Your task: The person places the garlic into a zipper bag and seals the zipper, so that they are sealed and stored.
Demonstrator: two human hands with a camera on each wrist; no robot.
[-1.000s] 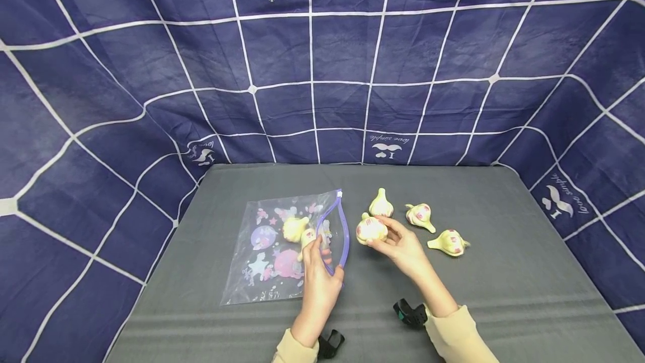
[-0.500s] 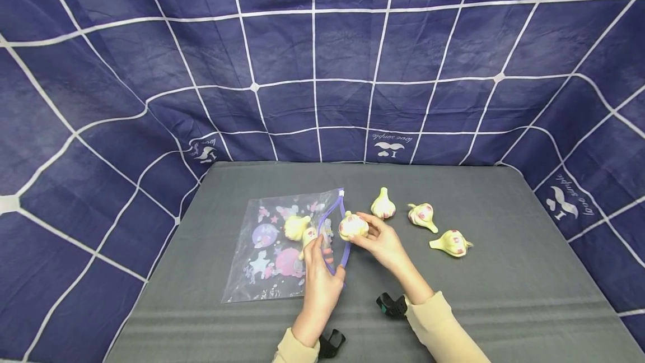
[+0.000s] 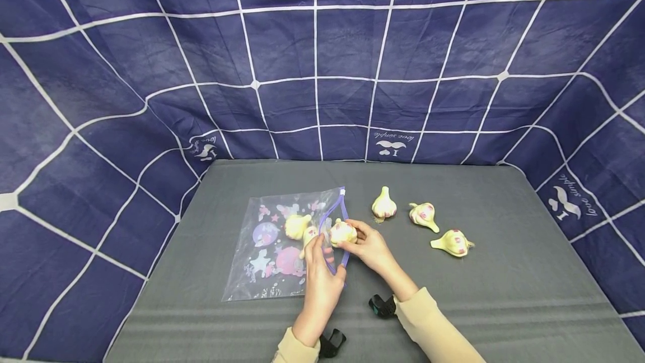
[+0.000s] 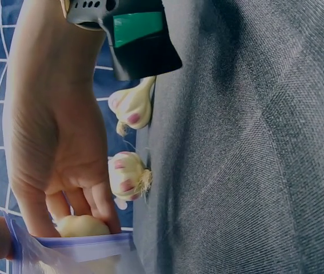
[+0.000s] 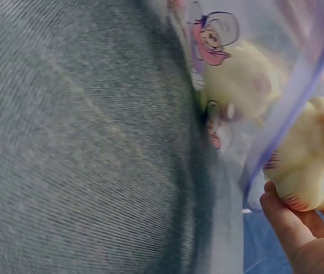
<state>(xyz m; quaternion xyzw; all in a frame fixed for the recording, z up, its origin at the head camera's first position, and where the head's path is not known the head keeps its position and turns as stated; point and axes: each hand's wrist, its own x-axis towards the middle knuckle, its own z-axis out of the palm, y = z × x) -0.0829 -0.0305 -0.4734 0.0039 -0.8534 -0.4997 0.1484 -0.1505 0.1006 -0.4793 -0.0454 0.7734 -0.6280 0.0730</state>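
Observation:
A clear zip bag (image 3: 242, 282) with a purple zip edge and pink and purple cartoon prints lies on the grey table. Two garlic bulbs (image 3: 296, 227) are inside it. My left hand (image 3: 321, 284) holds the bag's mouth, fingers at one purple edge and thumb at the other, keeping it parted. Between the thumb and fingers of my right hand (image 3: 373, 251) is another garlic bulb (image 3: 342, 232), at the bag's opening. In the right wrist view this held bulb (image 5: 307, 162) is partly behind the purple edge. Part of it is hidden by the bag in the left wrist view.
To the right of the bag lie three more garlic bulbs: one upright-looking bulb (image 3: 384, 204), one in the middle (image 3: 424, 215), and one nearer me (image 3: 453, 243). A blue cloth (image 3: 342, 105) with white lines hangs behind and beside the grey table (image 3: 176, 296).
My right hand has moved left with the garlic bulb, from beside the bag to its open mouth. My left hand has stayed at the bag's edge.

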